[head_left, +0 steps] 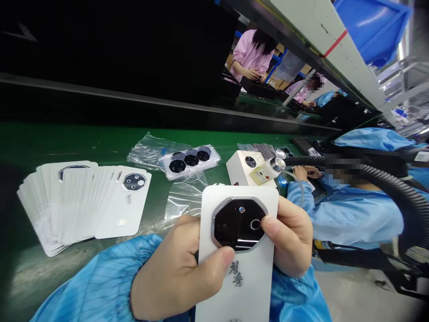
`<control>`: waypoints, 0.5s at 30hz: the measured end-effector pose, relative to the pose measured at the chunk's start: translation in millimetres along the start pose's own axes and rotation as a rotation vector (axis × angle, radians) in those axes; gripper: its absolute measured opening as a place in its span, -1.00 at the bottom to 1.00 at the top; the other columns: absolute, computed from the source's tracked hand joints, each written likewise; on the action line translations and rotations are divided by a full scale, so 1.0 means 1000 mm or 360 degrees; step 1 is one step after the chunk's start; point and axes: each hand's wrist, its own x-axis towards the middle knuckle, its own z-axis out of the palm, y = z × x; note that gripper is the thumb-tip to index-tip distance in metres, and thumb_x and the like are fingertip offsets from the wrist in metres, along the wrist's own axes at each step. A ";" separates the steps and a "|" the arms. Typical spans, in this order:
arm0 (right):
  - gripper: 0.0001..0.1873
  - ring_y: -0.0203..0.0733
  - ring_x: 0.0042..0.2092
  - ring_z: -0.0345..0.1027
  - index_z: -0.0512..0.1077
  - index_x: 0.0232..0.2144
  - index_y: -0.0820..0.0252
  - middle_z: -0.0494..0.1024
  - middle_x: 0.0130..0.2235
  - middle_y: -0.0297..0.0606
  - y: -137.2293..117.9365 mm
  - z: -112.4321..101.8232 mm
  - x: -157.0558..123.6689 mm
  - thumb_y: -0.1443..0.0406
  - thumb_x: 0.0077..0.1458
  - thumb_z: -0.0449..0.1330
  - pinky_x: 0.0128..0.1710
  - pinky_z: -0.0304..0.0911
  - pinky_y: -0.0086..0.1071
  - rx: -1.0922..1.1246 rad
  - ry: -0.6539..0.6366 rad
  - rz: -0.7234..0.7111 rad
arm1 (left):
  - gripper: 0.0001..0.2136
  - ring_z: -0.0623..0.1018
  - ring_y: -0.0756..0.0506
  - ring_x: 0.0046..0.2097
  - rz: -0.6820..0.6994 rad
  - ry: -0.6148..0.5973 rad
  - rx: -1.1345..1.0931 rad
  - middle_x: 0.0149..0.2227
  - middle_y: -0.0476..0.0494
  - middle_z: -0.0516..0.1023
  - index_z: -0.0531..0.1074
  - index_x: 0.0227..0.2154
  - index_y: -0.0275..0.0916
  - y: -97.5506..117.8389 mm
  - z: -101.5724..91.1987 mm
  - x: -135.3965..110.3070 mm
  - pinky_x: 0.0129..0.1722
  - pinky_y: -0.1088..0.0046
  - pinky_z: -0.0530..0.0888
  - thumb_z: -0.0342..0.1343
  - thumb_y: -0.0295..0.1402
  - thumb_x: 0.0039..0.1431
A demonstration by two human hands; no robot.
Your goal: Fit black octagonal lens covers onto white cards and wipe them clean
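A white phone back cover point(252, 286) with a black octagonal camera lens plate point(231, 223) is held up close in front of me. My left hand point(181, 273) grips its left side, the thumb lying just under the lens plate. On the other side, my right hand point(291, 237) has its fingers behind the cover and the thumb pressed on the plate's right edge, by a small ring. To the left lies a fanned stack of similar white covers point(80, 205); the rightmost one point(124, 214) shows a dark camera plate.
Black round lens plates point(191, 160) lie on clear plastic film, beside crumpled plastic bags point(186, 197). A white box point(239, 165) with a bottle and a black corrugated hose point(308, 160) stand behind my hands. A co-worker in blue point(351, 214) sits at the right.
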 end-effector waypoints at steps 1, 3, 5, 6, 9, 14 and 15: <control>-0.76 -0.30 -0.50 0.22 0.49 -0.21 0.10 0.44 -0.47 -0.30 -0.001 0.000 0.000 0.19 0.14 0.09 -0.55 0.10 -0.42 -0.0001 -0.0016 0.0005 | -0.86 0.49 0.02 -0.41 0.0037 0.0004 0.0012 -0.47 0.04 0.48 0.40 -0.53 -0.21 0.000 0.000 0.001 -0.41 0.61 0.42 0.00 -0.53 0.04; -0.76 -0.31 -0.50 0.21 0.49 -0.19 0.06 0.44 -0.47 -0.31 -0.002 -0.001 0.001 0.20 0.15 0.08 -0.54 0.09 -0.42 -0.0002 -0.0043 -0.0007 | -0.86 0.49 0.03 -0.39 0.0089 -0.0002 0.0002 -0.44 0.04 0.49 0.41 -0.49 -0.21 0.000 -0.001 0.001 -0.41 0.63 0.42 -0.01 -0.52 0.06; -0.78 -0.33 -0.50 0.19 0.48 -0.18 0.01 0.43 -0.47 -0.34 -0.002 -0.001 0.002 0.21 0.16 0.08 -0.55 0.06 -0.42 0.0002 -0.0060 -0.0027 | -0.85 0.50 0.02 -0.38 0.0103 0.0007 -0.0004 -0.43 0.04 0.50 0.43 -0.47 -0.20 0.000 -0.001 0.000 -0.41 0.63 0.42 0.00 -0.52 0.06; -0.78 -0.33 -0.50 0.19 0.48 -0.18 -0.01 0.43 -0.47 -0.34 -0.002 -0.001 0.002 0.21 0.16 0.08 -0.55 0.06 -0.43 0.0006 -0.0066 -0.0033 | -0.85 0.50 0.02 -0.37 0.0107 0.0008 -0.0014 -0.42 0.04 0.51 0.44 -0.46 -0.19 0.000 -0.001 -0.001 -0.40 0.63 0.42 0.00 -0.52 0.06; -0.79 -0.32 -0.48 0.19 0.48 -0.19 -0.03 0.43 -0.46 -0.34 -0.001 0.000 0.001 0.21 0.16 0.09 -0.53 0.07 -0.42 0.0023 -0.0055 -0.0047 | -0.85 0.50 0.02 -0.36 0.0097 -0.0005 -0.0051 -0.40 0.04 0.52 0.44 -0.46 -0.18 -0.001 -0.001 -0.003 -0.39 0.63 0.42 0.00 -0.51 0.07; -0.79 -0.30 -0.45 0.24 0.47 -0.18 -0.02 0.46 -0.42 -0.33 0.001 0.001 0.000 0.21 0.15 0.09 -0.50 0.13 -0.40 0.0030 -0.0019 -0.0069 | -0.83 0.44 0.01 -0.46 -0.0043 -0.0056 -0.0109 -0.54 0.02 0.41 0.37 -0.58 -0.23 -0.003 -0.001 -0.004 -0.48 0.59 0.39 -0.01 -0.43 0.09; -0.78 -0.30 -0.45 0.25 0.47 -0.17 -0.03 0.47 -0.41 -0.32 0.001 0.001 0.001 0.21 0.16 0.09 -0.50 0.14 -0.40 0.0025 -0.0027 -0.0070 | -0.83 0.43 0.01 -0.47 -0.0074 -0.0070 -0.0139 -0.55 0.02 0.41 0.36 -0.58 -0.23 -0.003 -0.001 -0.003 -0.49 0.59 0.38 -0.01 -0.42 0.10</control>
